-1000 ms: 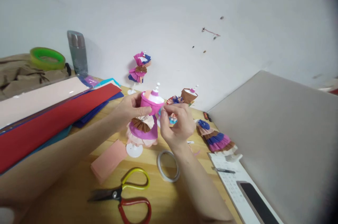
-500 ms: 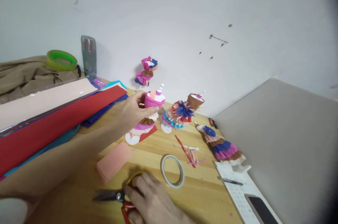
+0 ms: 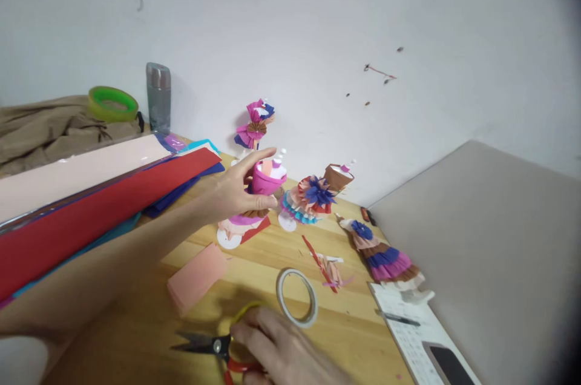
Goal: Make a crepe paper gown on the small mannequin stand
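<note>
The left hand [image 3: 231, 191] reaches out from the 8 o'clock corner, forearm stretched across the wooden table [image 3: 272, 252], wrist level. Its fingers wrap the pink top of a paper dress figure [image 3: 263, 188]; the index finger is lifted and points toward 2 o'clock above it, while the thumb presses the near side. The figure stands tilted on its white round base [image 3: 228, 240], just at 3 o'clock of the palm.

The right hand [image 3: 281, 352] lies low at 6 o'clock, back upward, fingers curled onto the handles of the scissors [image 3: 218, 345]; whether they pass through the loops cannot be told. The dark blades stick out toward 9 o'clock of the fingertips, flat on the table and shut.

A tape ring [image 3: 297, 297] lies just at 1 o'clock of the right hand. A pink paper stack [image 3: 197, 276] rests between the two hands. Red paper sheets [image 3: 91, 215] lie at 9 o'clock of the left forearm.
</note>
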`<state>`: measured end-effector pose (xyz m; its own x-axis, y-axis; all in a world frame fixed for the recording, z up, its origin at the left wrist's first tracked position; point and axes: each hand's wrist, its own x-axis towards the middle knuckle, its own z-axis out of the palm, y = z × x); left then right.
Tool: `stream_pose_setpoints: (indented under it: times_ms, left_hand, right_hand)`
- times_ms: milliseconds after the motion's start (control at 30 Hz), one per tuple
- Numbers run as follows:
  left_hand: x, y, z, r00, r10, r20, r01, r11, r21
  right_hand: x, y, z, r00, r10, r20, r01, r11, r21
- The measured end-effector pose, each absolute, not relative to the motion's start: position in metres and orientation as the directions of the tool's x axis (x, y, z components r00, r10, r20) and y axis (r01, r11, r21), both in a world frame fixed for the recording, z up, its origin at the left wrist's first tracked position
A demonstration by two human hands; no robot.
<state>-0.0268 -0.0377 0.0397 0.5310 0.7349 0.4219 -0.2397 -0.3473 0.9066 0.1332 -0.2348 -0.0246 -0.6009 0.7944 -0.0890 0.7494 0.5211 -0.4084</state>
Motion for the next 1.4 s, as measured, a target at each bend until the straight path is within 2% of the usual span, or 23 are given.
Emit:
stream_pose_setpoints:
  times_ms: [100,267,400,533,767,867,1167,1400]
  left_hand:
    - [-0.031,-0.033,0.041,0.556,0.678,0.481,-0.270,-0.400,0.876]
    - [-0.037,-0.027,0.043,0.554,0.666,0.501,-0.258,-0.435,0.863]
    - [-0.040,-0.029,0.047,0.544,0.643,0.539,-0.261,-0.480,0.837]
    - [-0.042,-0.030,0.053,0.488,0.675,0.553,-0.267,-0.488,0.831]
    - [-0.044,-0.028,0.057,0.591,0.668,0.451,-0.342,-0.299,0.891]
    - [-0.046,-0.028,0.060,0.579,0.695,0.427,-0.327,-0.282,0.902]
    - [-0.046,-0.027,0.064,0.541,0.711,0.449,-0.217,-0.397,0.892]
    - [-0.047,-0.027,0.063,0.494,0.636,0.593,-0.157,-0.605,0.781]
  right_hand:
    - [0.144,-0.234,0.001,-0.643,0.765,0.021,0.705,0.603,-0.373]
    - [0.162,-0.225,0.036,-0.566,0.766,0.304,0.742,0.635,-0.218]
    - [0.174,-0.211,0.052,-0.461,0.731,0.504,0.804,0.584,-0.112]
    - [0.180,-0.196,0.062,-0.401,0.684,0.609,0.854,0.520,-0.021]
    - [0.179,-0.174,0.066,-0.410,0.634,0.656,0.873,0.482,0.079]
    - [0.178,-0.168,0.066,-0.439,0.623,0.648,0.861,0.497,0.106]
    - [0.175,-0.163,0.071,-0.467,0.584,0.664,0.860,0.475,0.187]
    - [0.171,-0.168,0.070,-0.452,0.589,0.670,0.871,0.454,0.188]
